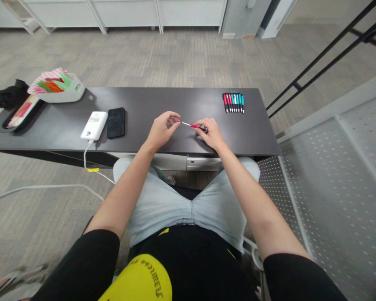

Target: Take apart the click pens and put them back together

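Above the dark tabletop, my left hand (163,130) pinches the far end of a thin white stick, which looks like a pen refill (186,123). Its other end meets a red pen barrel (194,126). My right hand (210,133) is closed around that barrel, and a black part shows between its fingers. The fingers partly cover the pen's ends. Off to the right, a row of pens (233,103) with red, white and teal barrels and black tips lies side by side, apart from both hands.
A white power bank (94,125) with a plugged-in cable (85,156) lies left, beside a black phone (115,123). Farther left are a white basket (64,97) of colourful packets, a black tray (25,121) and a black bag (11,95). Perforated panels (332,175) stand right of the desk (175,98).
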`<state>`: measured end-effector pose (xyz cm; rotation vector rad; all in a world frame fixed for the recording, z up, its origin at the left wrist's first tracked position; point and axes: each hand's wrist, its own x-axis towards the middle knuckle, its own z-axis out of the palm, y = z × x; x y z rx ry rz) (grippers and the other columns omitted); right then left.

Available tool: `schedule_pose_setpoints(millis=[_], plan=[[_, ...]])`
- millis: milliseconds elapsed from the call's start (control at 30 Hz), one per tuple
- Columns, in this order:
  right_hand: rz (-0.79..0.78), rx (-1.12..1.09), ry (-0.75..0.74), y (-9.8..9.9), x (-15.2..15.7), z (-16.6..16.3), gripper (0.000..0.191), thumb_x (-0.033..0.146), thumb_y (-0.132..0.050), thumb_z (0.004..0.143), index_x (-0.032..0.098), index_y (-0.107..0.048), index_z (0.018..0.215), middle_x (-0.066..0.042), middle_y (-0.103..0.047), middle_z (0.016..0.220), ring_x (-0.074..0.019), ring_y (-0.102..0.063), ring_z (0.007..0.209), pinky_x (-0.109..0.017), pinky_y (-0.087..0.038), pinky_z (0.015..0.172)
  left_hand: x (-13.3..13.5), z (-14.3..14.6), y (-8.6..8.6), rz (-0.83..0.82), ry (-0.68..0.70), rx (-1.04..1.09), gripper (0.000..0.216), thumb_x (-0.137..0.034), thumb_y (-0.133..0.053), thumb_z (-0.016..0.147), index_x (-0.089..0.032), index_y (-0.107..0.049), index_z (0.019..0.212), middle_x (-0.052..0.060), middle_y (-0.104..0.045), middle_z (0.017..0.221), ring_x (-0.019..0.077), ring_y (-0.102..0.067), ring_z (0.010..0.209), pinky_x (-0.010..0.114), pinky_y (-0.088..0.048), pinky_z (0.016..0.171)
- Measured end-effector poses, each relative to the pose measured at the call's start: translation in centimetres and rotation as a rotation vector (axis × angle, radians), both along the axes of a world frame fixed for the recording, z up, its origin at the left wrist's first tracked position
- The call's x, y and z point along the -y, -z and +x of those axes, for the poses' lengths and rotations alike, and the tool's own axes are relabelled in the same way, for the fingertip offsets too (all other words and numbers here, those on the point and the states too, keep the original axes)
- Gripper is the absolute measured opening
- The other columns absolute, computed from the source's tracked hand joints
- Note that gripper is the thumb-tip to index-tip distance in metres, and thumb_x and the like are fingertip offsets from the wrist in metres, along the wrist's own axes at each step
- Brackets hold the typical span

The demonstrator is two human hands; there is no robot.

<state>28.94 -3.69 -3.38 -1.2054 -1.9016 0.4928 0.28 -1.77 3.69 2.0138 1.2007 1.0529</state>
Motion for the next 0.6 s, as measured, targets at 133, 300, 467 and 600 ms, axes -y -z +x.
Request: schedule_pose_setpoints(millis=[133, 300, 467, 600], plan=[[0.033, -0.002, -0.016, 0.2, 0.0, 0.1, 0.018, 0.048, -0.083, 0.122, 0.031, -0.09, 0.123, -0.011, -0.091, 0.119, -0.0376, -0.074, 0.11, -0.059, -0.059, 0.115, -0.3, -0.1, 0.2, 0.041, 0.079, -0.063, 0.02, -0.02, -0.086, 0.1, -0.027, -0.085, 0.119, 0.005, -0.092, 0.114, 0.0268, -0.083, 0.103, 0.043, -0.065, 0.104], [0.017, -0.001, -0.02, 0.2, -0.1, 0.0, 0.017, 0.048, -0.084, 0.122, 0.032, -0.09, 0.123, -0.01, -0.091, 0.119, -0.0377, -0.075, 0.111, -0.059, -0.06, 0.114, -0.1, 1.2, 0.8, 0.035, 0.106, -0.056, 0.018, -0.018, -0.085, 0.103, -0.026, -0.086, 0.119, 0.005, -0.092, 0.114, 0.0251, -0.083, 0.1, 0.04, -0.066, 0.102], [-0.009, 0.001, -0.02, 0.2, -0.2, 0.1, 0.018, 0.044, -0.083, 0.121, 0.031, -0.092, 0.131, -0.01, -0.09, 0.12, -0.0357, -0.073, 0.106, -0.057, -0.061, 0.114, -0.3, 1.4, 1.3, 0.056, 0.119, -0.065, 0.031, -0.021, -0.088, 0.103, -0.024, -0.085, 0.134, 0.008, -0.091, 0.125, 0.026, -0.083, 0.103, 0.041, -0.066, 0.104], [-0.007, -0.05, 0.02, 0.6, -0.3, 0.2, 0.021, 0.044, -0.08, 0.122, 0.031, -0.091, 0.136, -0.01, -0.088, 0.123, -0.0345, -0.071, 0.103, -0.054, -0.063, 0.107, -1.1, -0.1, 1.3, 0.088, -0.051, -0.273, 0.047, -0.025, -0.096, 0.099, -0.025, -0.083, 0.144, 0.015, -0.084, 0.147, 0.0358, -0.082, 0.123, 0.054, -0.063, 0.121]])
